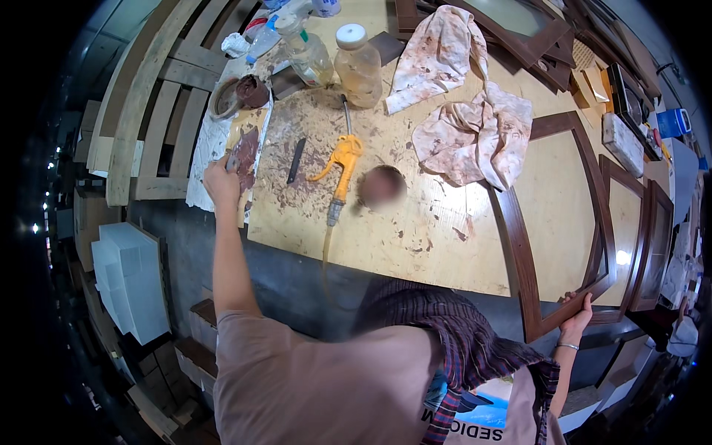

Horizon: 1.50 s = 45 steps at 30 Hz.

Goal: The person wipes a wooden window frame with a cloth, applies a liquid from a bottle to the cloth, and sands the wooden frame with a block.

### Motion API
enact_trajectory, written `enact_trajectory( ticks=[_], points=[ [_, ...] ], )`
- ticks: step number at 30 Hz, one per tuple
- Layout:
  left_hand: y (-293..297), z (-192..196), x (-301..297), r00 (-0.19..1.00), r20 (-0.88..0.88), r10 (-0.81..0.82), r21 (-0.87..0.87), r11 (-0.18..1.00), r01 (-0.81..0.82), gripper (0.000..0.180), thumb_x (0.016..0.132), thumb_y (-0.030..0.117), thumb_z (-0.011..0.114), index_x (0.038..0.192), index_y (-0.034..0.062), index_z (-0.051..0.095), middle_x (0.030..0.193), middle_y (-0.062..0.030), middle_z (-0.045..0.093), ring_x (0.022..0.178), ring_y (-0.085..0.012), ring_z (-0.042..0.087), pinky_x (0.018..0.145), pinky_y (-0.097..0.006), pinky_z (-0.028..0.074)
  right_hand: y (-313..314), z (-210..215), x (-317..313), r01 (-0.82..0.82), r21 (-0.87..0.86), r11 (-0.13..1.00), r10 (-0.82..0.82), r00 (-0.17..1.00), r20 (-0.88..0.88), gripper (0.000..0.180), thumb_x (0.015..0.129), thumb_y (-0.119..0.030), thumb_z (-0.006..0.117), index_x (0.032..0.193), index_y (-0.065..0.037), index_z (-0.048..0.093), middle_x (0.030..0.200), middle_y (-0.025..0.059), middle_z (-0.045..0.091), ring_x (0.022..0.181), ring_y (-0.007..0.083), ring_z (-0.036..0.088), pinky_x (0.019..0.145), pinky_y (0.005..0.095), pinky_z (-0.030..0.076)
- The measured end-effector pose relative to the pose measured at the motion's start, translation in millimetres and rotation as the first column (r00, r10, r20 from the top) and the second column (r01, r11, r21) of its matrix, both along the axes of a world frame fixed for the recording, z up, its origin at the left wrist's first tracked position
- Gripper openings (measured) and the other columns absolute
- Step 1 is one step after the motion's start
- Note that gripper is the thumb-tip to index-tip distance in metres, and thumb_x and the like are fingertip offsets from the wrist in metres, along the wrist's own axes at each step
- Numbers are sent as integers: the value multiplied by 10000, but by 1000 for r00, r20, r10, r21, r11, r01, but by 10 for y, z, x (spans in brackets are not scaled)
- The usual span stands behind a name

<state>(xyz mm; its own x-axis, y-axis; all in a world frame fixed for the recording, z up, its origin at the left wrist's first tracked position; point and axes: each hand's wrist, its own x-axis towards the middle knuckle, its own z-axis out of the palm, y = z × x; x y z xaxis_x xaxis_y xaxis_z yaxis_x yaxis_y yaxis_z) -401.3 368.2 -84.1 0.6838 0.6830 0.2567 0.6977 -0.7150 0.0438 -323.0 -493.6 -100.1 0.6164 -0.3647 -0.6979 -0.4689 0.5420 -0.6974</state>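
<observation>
On the left, my left hand is closed on a small scraper, its blade mostly hidden. It rests at a strip of board smeared with brown paste. At far right, my right hand grips the lower corner of a dark brown wooden frame with an open middle. The frame leans tilted at the table's edge. Between my hands, a yellow air blow gun with a hose lies on the table, beside a dark flat strip. A round brown spot is blurred.
Brown flakes litter the pale tabletop. Two stained cloths lie at the back, near clear plastic bottles and a brown-coated cup. More frames stand at right. A wooden pallet stands at left.
</observation>
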Motion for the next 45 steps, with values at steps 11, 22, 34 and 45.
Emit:
enact_trajectory(
  ticks=[11,22,34,45],
  points=[
    [-123,-88,-229,995,57,81,-170,983,-70,289,761,111,704,1035,23,681,940,-175,640,872,-357,602,784,-437,463,-76,-32,-35,-31,15,999,30,999,36,371,915,-425,572,967,-58,558,812,88,609,724,230,572,680,331,492],
    [-1388,334,-292,544,338,768,-827,-34,562,251,883,144,605,1089,2,607,918,-97,642,760,-197,582,728,-350,476,-79,17,-53,10,113,994,-15,999,40,370,914,-385,584,984,-24,545,868,108,601,783,257,583,702,357,501],
    [-4260,1222,137,796,571,203,-686,-414,598,329,854,119,580,1124,-69,563,1090,-141,616,1007,-207,597,901,-353,466,256,990,63,-179,291,940,79,943,324,273,915,-193,591,1066,34,574,879,149,633,803,276,638,754,375,545],
    [-6053,1662,23,120,576,-808,-320,-88,943,388,632,5,735,1004,-38,633,855,-130,594,716,-211,575,614,-285,472,393,1183,21,-134,199,971,26,883,469,161,915,-100,551,966,52,559,876,144,616,818,269,646,785,407,558]
  ],
)
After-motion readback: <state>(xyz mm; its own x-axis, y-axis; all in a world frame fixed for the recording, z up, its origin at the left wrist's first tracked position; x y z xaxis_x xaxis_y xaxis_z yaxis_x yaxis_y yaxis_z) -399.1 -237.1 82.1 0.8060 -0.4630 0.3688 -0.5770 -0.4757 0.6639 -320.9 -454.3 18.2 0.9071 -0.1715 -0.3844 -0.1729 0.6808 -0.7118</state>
